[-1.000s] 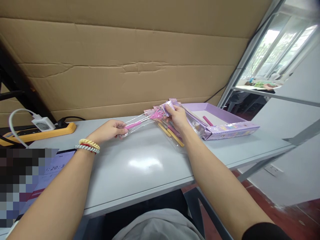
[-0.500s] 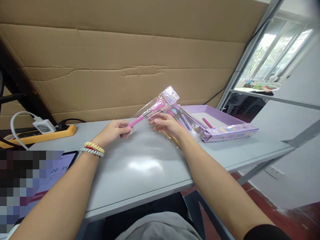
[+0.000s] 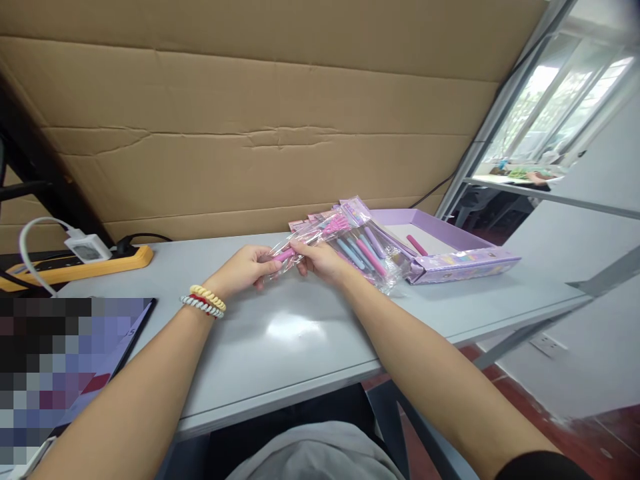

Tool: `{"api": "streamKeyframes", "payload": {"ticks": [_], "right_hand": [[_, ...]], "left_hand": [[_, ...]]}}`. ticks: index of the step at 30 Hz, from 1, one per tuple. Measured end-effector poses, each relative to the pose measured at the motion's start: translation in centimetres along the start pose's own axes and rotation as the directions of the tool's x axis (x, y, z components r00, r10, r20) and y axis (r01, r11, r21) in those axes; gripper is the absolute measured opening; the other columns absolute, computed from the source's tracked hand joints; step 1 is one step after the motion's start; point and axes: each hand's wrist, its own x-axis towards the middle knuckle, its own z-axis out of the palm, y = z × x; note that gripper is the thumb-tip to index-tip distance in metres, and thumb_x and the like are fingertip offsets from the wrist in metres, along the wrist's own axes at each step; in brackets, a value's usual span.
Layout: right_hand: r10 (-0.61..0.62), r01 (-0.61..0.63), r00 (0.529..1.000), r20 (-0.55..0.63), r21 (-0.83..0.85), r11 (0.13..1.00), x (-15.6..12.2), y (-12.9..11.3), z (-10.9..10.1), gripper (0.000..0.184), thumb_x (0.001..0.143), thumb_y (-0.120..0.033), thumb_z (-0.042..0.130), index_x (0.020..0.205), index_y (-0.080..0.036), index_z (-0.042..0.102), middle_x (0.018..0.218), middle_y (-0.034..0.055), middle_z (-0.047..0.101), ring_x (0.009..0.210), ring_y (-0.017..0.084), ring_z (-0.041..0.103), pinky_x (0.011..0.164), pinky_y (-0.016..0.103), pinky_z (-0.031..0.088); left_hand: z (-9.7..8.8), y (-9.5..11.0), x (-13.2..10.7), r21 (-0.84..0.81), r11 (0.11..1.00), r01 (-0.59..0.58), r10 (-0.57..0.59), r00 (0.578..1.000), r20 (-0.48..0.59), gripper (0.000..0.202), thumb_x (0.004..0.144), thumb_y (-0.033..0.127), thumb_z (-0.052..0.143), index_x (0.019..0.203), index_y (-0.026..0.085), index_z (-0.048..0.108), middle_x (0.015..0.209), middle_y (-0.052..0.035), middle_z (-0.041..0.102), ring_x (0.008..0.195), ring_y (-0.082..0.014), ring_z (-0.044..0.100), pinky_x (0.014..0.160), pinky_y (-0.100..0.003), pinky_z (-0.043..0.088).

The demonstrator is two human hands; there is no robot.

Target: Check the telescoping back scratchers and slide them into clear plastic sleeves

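Note:
My left hand (image 3: 245, 270) is closed on the lower end of a clear plastic bag with a pink pen (image 3: 284, 255) inside. The pen's bright pink decorated top (image 3: 336, 224) shows through the bag's far end. Close to the left hand, my right hand (image 3: 323, 262) pinches the same bagged pen, thumb on top. Right behind the hands lies a pile of bagged pens (image 3: 361, 252) in blue, pink and purple, partly covered by the held bag and the right hand.
A shallow purple box (image 3: 465, 265) with a loose dark pink pen (image 3: 417, 245) in it stands to the right on the grey table (image 3: 280, 373). At left are a yellow power strip (image 3: 125, 262) with a white charger (image 3: 89, 247) and a partly blurred tablet-like screen (image 3: 127, 347). Cardboard (image 3: 225, 100) forms the back.
The bagged pen has come down lower and nearer the pile. My left hand has moved right, and my right hand, with loose fingers before, now grips the bag too.

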Motion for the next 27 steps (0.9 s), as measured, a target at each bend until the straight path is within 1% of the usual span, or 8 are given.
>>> {"api": "streamKeyframes", "payload": {"ticks": [3,6,11,14,18,23,25,27], "right_hand": [[0.023,-0.021,0.999,-0.025,0.06,0.998,-0.1,-0.3,0.2,0.036,0.071,-0.05,0.067,0.069,-0.014,0.06,0.06,0.0003,0.058,0.04,0.007,0.044,0.036,0.022,0.032],[0.033,-0.03,0.999,-0.042,0.068,0.997,-0.2,-0.5,0.2,0.035,0.069,-0.047,0.069,0.066,-0.014,0.058,0.057,0.0,0.057,0.039,0.007,0.044,0.036,0.021,0.033],[0.04,-0.038,0.998,-0.041,0.054,0.998,-0.2,-0.3,0.0,0.033,0.07,-0.044,0.069,0.069,-0.012,0.06,0.06,0.0004,0.057,0.043,0.007,0.046,0.038,0.021,0.034],[0.028,-0.027,0.999,-0.043,0.04,0.999,-0.1,-0.2,0.0,0.032,0.071,-0.042,0.068,0.068,-0.012,0.06,0.06,0.0006,0.057,0.044,0.007,0.046,0.04,0.02,0.035],[0.029,-0.028,0.999,-0.045,0.023,0.999,0.0,-0.1,0.0,0.027,0.071,-0.038,0.067,0.067,-0.012,0.059,0.058,0.0006,0.056,0.044,0.007,0.047,0.039,0.02,0.035],[0.057,-0.055,0.994,-0.098,0.022,0.998,0.0,-0.2,0.1,0.023,0.068,-0.034,0.067,0.066,-0.012,0.059,0.056,0.0006,0.057,0.04,0.008,0.046,0.036,0.021,0.036],[0.052,-0.051,0.994,-0.095,0.013,0.999,0.0,-0.1,0.1,0.024,0.068,-0.034,0.067,0.064,-0.012,0.059,0.056,0.0007,0.057,0.04,0.008,0.046,0.036,0.021,0.036],[0.044,-0.046,0.995,-0.088,-0.016,0.999,0.0,0.1,0.0,0.024,0.068,-0.034,0.068,0.063,-0.012,0.059,0.056,0.0005,0.057,0.042,0.008,0.047,0.037,0.021,0.037]], "left_hand": [[0.5,-0.1,0.1,0.02,1.0,-0.021,0.022,0.999,-0.044,0.031,0.075,0.046,0.056,0.071,0.016,0.053,0.059,0.0023,0.048,0.043,-0.0057,0.035,0.04,-0.021,0.027],[0.8,-0.1,0.1,0.015,1.0,-0.01,0.011,0.999,-0.038,0.032,0.076,0.046,0.055,0.067,0.016,0.048,0.055,0.0039,0.043,0.042,-0.0056,0.034,0.039,-0.021,0.026],[0.8,0.1,0.0,-0.004,1.0,-0.003,0.003,1.0,-0.027,0.033,0.075,0.048,0.058,0.074,0.015,0.056,0.062,0.0009,0.05,0.051,-0.0091,0.047,0.048,-0.022,0.04],[0.8,0.3,0.0,-0.024,0.999,-0.021,0.021,1.0,-0.023,0.037,0.076,0.051,0.057,0.08,0.015,0.06,0.067,-0.0017,0.056,0.058,-0.0111,0.052,0.054,-0.024,0.043],[1.2,0.2,0.1,-0.025,0.999,-0.027,0.026,0.998,-0.052,0.04,0.075,0.055,0.057,0.077,0.015,0.057,0.062,-0.0002,0.053,0.052,-0.0101,0.049,0.049,-0.023,0.04],[1.4,-0.1,0.1,0.067,0.998,-0.011,0.015,0.998,-0.056,0.041,0.079,0.056,0.05,0.067,0.016,0.048,0.051,0.004,0.045,0.041,-0.0061,0.035,0.041,-0.02,0.026],[1.4,-0.2,0.1,0.079,0.997,-0.001,0.004,0.999,-0.04,0.042,0.08,0.056,0.049,0.066,0.017,0.047,0.051,0.0037,0.046,0.041,-0.0063,0.037,0.042,-0.021,0.028],[1.2,-0.2,0.0,0.051,0.999,0.009,-0.009,1.0,0.004,0.043,0.078,0.057,0.051,0.065,0.016,0.048,0.054,0.0019,0.051,0.044,-0.0082,0.044,0.045,-0.022,0.033]]}}
